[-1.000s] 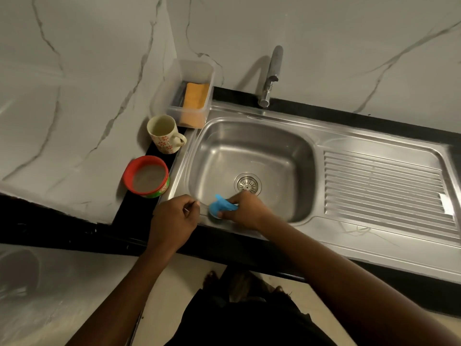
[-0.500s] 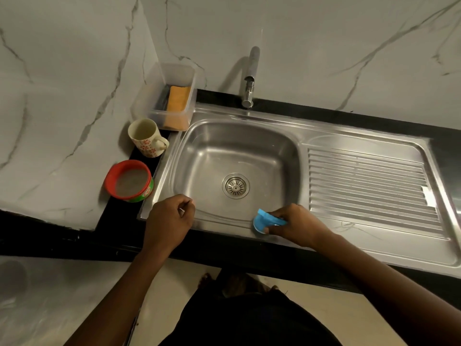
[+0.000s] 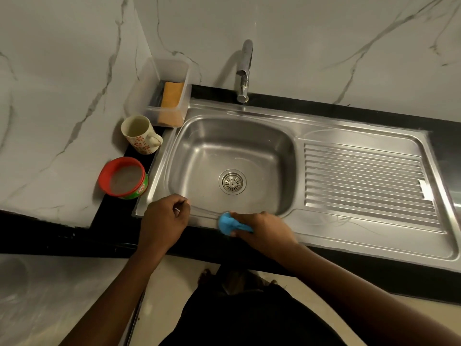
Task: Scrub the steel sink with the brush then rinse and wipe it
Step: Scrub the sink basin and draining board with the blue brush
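So, mid-scrub: right hand (image 3: 262, 229) gripped the brush (image 3: 225, 222) on the sink (image 3: 324, 236) front rim; left hand (image 3: 162, 221) curled nearby, couldn't tell if holding anything. Rinsing, wiping remained.

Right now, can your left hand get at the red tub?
Probably yes: the left hand sits at the sink's front-left rim, the tub stands close beside it on the counter, and nothing lies between them.
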